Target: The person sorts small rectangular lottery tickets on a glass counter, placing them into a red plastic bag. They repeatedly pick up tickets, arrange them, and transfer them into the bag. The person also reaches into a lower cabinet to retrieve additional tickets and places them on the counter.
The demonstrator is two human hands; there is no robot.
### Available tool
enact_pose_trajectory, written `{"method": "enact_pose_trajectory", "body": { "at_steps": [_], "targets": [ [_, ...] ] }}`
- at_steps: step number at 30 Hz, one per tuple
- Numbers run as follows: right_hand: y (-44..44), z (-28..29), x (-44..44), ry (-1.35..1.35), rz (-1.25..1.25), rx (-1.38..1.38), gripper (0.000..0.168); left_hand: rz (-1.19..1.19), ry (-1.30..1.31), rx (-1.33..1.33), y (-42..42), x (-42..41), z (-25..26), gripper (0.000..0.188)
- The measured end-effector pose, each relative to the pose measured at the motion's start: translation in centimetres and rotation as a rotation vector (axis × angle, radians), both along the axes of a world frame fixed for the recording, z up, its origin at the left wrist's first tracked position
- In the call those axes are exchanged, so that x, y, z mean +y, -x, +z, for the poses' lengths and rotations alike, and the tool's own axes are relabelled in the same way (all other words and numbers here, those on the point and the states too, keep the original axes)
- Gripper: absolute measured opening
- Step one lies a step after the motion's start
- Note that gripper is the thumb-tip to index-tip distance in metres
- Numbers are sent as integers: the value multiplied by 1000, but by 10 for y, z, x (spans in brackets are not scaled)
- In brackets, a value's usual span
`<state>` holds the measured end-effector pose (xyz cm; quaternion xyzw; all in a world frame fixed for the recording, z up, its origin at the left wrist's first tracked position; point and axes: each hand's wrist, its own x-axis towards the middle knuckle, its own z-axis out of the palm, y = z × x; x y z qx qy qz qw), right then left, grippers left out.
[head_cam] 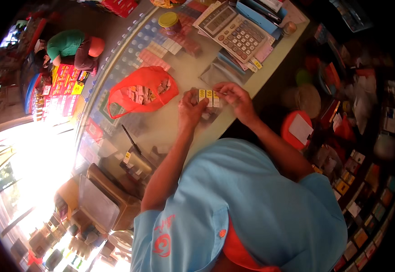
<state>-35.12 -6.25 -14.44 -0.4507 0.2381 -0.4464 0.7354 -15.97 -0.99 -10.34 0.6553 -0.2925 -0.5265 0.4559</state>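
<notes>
Small white price tags [209, 98] with yellow tops and printed numbers stand side by side over the counter's near edge. My left hand [188, 110] grips them from the left, its thumb across their lower front. At the right end of the row, the fingertips of my right hand [240, 102] pinch the edge and partly cover the last tag. To the left, a red plastic bag [165, 76] lies with its mouth spread. Many small printed paper pieces [143, 93] show inside it.
The glass-topped counter [184, 73] holds a large calculator [241, 34], a blue file holder [257, 15], a yellow-lidded tub [169, 23] and a grey pouch [218, 72]. An antenna device [139, 163] sits near my left forearm. Beyond the counter a person [66, 46] bends beside red cartons [63, 85].
</notes>
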Motion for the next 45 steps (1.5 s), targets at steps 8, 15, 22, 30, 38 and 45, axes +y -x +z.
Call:
{"method": "enact_pose_trajectory", "body": {
  "at_steps": [8, 15, 22, 30, 38, 45],
  "targets": [
    [7, 14, -1, 96, -36, 362, 34, -112, 63, 54, -13, 10, -23, 39],
    [1, 35, 17, 120, 66, 638, 34, -158, 122, 65, -15, 11, -25, 33],
    [-22, 34, 72, 44, -56, 573, 21, -162, 44, -4, -29, 55, -3, 33],
    [-29, 30, 95, 285, -196, 591, 21, -151, -4, 6, -22, 80, 7, 31],
    [1, 37, 101, -238, -13, 313, 22, -127, 54, 199, -1, 91, 7, 34],
    [11, 47, 88, -350, 168, 197, 30, -69, 67, 223, 7, 90, 30, 40]
  ]
}}
